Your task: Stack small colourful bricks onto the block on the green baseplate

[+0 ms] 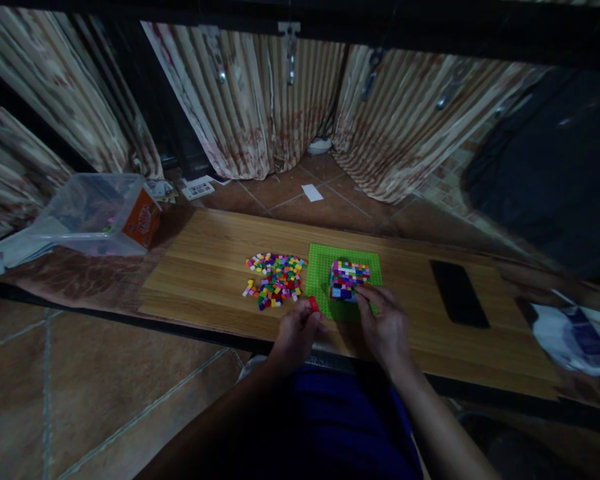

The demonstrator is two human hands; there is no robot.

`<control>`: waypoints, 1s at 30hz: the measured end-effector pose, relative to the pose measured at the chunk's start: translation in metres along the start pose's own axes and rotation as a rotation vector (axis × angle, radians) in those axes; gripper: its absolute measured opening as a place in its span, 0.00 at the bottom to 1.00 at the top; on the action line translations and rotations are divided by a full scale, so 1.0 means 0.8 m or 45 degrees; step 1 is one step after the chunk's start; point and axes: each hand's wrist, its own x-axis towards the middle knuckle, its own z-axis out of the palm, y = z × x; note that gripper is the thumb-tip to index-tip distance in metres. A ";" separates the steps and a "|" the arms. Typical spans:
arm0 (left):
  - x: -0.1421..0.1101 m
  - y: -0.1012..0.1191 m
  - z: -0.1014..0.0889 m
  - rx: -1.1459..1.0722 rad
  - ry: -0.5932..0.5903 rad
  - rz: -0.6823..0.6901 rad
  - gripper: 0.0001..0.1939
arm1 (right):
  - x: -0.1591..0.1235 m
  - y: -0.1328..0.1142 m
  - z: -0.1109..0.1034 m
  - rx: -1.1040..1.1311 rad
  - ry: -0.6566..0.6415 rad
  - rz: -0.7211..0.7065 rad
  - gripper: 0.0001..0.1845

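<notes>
A green baseplate (321,269) lies on a wooden board (205,267). On it stands a block (349,277) built of many small coloured bricks. My right hand (385,323) rests at the block's near right corner, fingers curled against it. My left hand (296,333) is closed in a pinch on a small red brick (313,304), held just left of the baseplate's near edge. A loose pile of coloured bricks (276,279) is spread on the board to the left of the plate.
A black phone (459,292) lies on the board at the right. A clear plastic tub (97,212) with an orange label stands at the far left. Curtains hang behind, over a tiled floor. A white and blue bag (577,340) lies at the far right.
</notes>
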 end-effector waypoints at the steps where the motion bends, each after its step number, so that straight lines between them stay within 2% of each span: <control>1: 0.000 0.000 0.000 -0.002 0.000 -0.004 0.09 | 0.001 0.000 0.002 0.000 -0.002 -0.001 0.15; 17: 0.002 -0.008 -0.002 0.032 -0.036 0.045 0.06 | 0.020 -0.003 0.010 0.008 -0.117 -0.018 0.13; 23: 0.001 -0.003 -0.002 0.106 -0.004 0.039 0.06 | 0.021 -0.006 0.013 0.002 -0.073 0.018 0.12; 30: 0.000 -0.007 -0.003 0.068 -0.025 0.066 0.07 | 0.015 -0.007 0.009 0.000 -0.013 0.069 0.13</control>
